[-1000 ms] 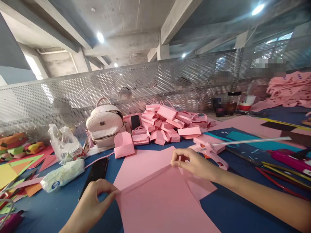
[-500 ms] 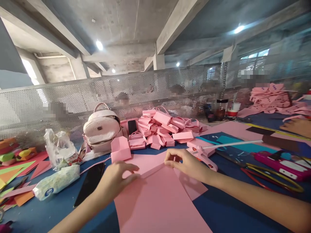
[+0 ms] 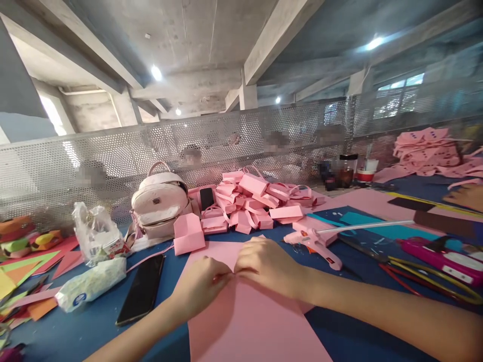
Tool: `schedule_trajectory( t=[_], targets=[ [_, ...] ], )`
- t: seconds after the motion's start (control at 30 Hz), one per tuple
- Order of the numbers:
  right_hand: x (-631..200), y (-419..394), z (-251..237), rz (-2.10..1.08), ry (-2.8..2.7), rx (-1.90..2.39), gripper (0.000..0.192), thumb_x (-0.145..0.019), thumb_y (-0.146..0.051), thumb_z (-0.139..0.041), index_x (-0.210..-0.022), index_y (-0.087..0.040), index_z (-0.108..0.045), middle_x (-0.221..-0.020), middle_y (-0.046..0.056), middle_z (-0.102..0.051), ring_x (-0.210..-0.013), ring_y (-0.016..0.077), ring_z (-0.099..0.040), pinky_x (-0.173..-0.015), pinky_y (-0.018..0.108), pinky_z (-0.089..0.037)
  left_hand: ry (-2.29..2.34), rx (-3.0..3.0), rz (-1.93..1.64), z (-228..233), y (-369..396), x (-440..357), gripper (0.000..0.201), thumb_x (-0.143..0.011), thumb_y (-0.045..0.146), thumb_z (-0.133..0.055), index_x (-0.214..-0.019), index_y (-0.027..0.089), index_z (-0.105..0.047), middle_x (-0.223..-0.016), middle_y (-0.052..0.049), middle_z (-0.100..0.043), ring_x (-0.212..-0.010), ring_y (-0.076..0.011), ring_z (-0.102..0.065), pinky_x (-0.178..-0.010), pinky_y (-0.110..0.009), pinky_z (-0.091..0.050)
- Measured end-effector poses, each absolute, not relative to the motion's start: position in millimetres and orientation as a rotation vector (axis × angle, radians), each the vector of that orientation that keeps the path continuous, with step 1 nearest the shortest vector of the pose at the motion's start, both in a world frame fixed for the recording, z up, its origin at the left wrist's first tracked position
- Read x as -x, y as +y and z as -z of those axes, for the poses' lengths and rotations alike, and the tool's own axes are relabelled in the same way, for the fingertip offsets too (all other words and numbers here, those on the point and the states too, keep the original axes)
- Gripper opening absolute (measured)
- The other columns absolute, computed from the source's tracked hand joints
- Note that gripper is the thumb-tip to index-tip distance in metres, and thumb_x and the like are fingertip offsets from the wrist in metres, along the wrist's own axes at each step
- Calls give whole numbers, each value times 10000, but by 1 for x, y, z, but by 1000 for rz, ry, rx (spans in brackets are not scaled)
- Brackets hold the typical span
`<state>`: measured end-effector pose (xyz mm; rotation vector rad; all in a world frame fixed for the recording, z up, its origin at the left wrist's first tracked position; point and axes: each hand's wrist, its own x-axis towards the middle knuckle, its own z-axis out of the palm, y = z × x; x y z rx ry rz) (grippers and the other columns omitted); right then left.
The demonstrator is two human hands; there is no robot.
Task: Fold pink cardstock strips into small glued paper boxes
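Observation:
A large pink paper sheet [image 3: 256,327] lies in front of me, running down to the bottom of the view. My left hand [image 3: 204,284] is closed, thumb and fingers pinching the sheet near its far part. Right beside it, almost touching, my right hand [image 3: 269,269] is curled over the same paper with its fingers pressed together. The paper between and under the fingers is mostly hidden. To the right of my right hand, a pink glue gun [image 3: 315,246] with a white glue stick lies on its side. A folded pink paper piece [image 3: 189,234] sits just beyond my left hand.
Beyond are a pile of pink paper boxes [image 3: 249,198] and a white backpack [image 3: 160,203]. Left lie a black phone [image 3: 140,289], a tissue pack [image 3: 92,284] and a plastic bag [image 3: 98,231]. Scissors [image 3: 377,254] and a magenta device [image 3: 439,259] lie right; another person's hand [image 3: 468,196] shows at the edge.
My hands have come together over the paper: the right moved left and slightly down, the left moved right. The left fingers, apart before, have closed on the sheet.

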<state>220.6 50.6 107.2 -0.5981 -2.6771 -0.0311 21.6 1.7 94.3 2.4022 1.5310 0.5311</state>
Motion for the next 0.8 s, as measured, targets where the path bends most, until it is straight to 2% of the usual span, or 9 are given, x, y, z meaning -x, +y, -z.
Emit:
schedule_trajectory(
  t=[0.13, 0.37, 0.43, 0.5, 0.57, 0.7, 0.8],
  targets=[
    [-219, 55, -104, -131, -2644, 674, 197, -896, -175, -611, -787, -244, -761, -804, -8, -765, -765, 170, -666, -725, 276, -392, 1582, -2438, -509, -93, -5, -13, 337, -903, 225, -475, -657, 172, -700, -637, -61, -697, -560, -166, -552, -533, -257, -267],
    [-269, 66, -103, -237, -2459, 949, 182, -877, -247, -639, -713, -235, -717, -752, -5, -736, -702, 178, -645, -651, 270, -400, 1759, -2399, -500, -84, -36, 36, 388, -945, 299, -445, -682, 218, -718, -632, -59, -687, -609, -200, -612, -573, -250, -326],
    [-271, 63, -107, -310, -2393, 966, 182, -915, -287, -586, -806, -244, -725, -847, 7, -753, -762, 187, -668, -689, 274, -434, 1772, -2388, -454, -86, -35, 38, 415, -957, 298, -426, -660, 207, -702, -606, -52, -670, -575, -190, -593, -570, -253, -319],
    [-261, 57, -111, -367, -2394, 869, 198, -942, -333, -549, -1003, -262, -723, -1014, 27, -756, -891, 207, -685, -766, 287, -466, 1725, -2390, -443, -92, -30, 30, 425, -961, 292, -418, -658, 192, -699, -606, -51, -672, -569, -183, -583, -574, -255, -316],
    [-245, 50, -113, -369, -2471, 790, 258, -912, -380, -610, -1135, -287, -701, -1096, 27, -749, -981, 234, -681, -832, 309, -473, 1631, -2373, -507, -99, -21, 19, 377, -947, 282, -441, -726, 185, -731, -677, -55, -711, -601, -178, -602, -575, -245, -326],
    [-225, 44, -112, -343, -2561, 783, 205, -928, -299, -583, -908, -285, -786, -950, -2, -789, -860, 227, -715, -741, 288, -474, 1549, -2344, -567, -107, -15, 7, 326, -941, 282, -468, -851, 194, -769, -783, -52, -757, -673, -181, -637, -594, -230, -356],
    [-235, 47, -107, -429, -2522, 863, 222, -917, -314, -586, -840, -281, -792, -875, -17, -793, -770, 223, -718, -655, 278, -464, 1553, -2340, -577, -105, -26, 17, 327, -953, 307, -473, -879, 203, -774, -814, -53, -770, -707, -187, -664, -615, -231, -378]
  ],
)
